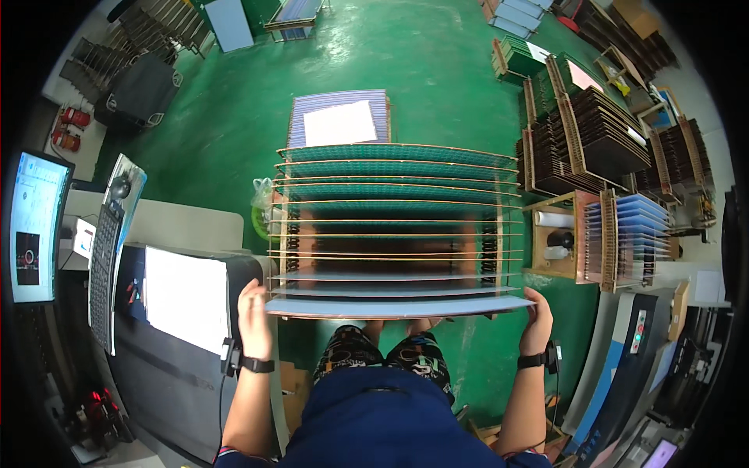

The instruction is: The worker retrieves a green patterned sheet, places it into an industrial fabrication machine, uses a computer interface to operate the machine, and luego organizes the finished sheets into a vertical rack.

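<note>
Racks (579,140) stand right, monitor (37,226) left; both hands (254,321) (537,321), grip curled, hold a blue panel (402,306).

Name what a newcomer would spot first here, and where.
First, the slotted rack of thin panels in the centre, with green panels toward its far side and a pale blue panel at its near edge. The person's left hand and right hand flank that blue panel's two ends. Then the glossy green floor beyond the rack and the lit monitor at the far left.
</note>
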`<state>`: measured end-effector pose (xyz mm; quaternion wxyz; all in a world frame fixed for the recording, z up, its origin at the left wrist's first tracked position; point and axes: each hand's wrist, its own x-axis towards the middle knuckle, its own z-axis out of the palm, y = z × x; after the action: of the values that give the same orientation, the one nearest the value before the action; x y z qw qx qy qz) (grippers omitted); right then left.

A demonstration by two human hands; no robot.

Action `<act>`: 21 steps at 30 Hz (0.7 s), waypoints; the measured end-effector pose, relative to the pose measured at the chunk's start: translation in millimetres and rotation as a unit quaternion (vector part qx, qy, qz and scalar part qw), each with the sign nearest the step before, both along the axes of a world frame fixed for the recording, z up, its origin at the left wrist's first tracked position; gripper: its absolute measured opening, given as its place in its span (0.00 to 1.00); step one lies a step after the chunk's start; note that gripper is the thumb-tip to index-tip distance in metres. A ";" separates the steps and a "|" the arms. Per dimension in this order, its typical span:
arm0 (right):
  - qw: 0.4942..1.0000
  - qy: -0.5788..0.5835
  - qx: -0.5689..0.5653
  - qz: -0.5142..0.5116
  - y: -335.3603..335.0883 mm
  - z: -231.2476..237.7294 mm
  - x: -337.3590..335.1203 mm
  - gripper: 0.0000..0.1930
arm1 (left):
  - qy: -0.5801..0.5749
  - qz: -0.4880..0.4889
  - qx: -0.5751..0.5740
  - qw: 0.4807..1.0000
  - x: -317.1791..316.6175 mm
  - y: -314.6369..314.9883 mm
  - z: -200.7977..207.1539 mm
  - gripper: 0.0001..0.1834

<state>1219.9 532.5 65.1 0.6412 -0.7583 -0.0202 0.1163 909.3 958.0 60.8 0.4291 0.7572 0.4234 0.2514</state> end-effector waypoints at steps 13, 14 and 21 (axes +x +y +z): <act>0.977 0.159 -0.127 -0.061 -4.8 -66.1 -3.2 0.23 | -0.034 0.073 -0.245 0.966 -6.9 -8.7 -50.3 0.23; 0.975 0.166 -0.120 -0.081 -5.0 -67.5 -3.7 0.23 | 0.007 0.078 -0.246 0.966 -8.8 -8.2 -50.7 0.20; 0.973 0.198 -0.121 -0.006 -6.6 -51.7 0.7 0.25 | -0.001 0.096 -0.244 0.965 -6.0 -7.6 -53.4 0.23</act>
<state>1220.6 525.9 13.4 0.5364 -0.7925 0.1258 0.2615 903.3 950.5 7.4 0.5752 0.5849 0.5423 0.1812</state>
